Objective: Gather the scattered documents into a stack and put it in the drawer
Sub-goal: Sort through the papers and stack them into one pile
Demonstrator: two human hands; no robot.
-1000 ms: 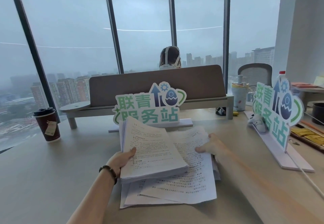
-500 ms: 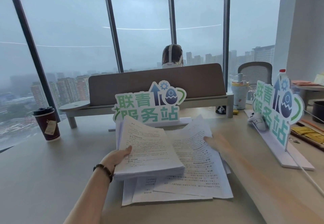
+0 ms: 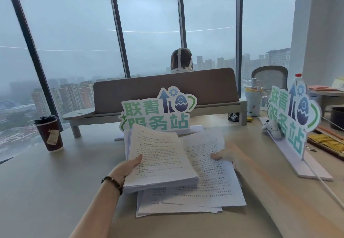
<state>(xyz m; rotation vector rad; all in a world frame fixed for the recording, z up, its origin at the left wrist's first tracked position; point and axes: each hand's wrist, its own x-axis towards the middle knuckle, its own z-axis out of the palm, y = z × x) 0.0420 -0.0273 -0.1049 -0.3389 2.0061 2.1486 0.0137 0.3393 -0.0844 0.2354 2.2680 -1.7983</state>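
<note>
A thick stack of printed documents (image 3: 160,159) is lifted at a tilt above the desk; my left hand (image 3: 128,167) grips its left edge, thumb on top. Under and to the right of it lie loose printed sheets (image 3: 214,185), fanned out on the beige desk (image 3: 46,191). My right hand (image 3: 229,154) pinches the right edge of the top loose sheet, which is raised a little. No drawer is in view.
A green and white standing sign (image 3: 158,111) stands just behind the papers, a second sign (image 3: 292,118) at the right. A dark coffee cup (image 3: 49,133) stands far left. A white mouse (image 3: 272,128), a tumbler (image 3: 253,100) and a tray of yellow packets (image 3: 327,141) sit right. A person sits behind the divider (image 3: 165,88).
My right hand lifted the top loose sheet by its right edge and drew it slightly toward the stack. The stack in my left hand stayed nearly in place.
</note>
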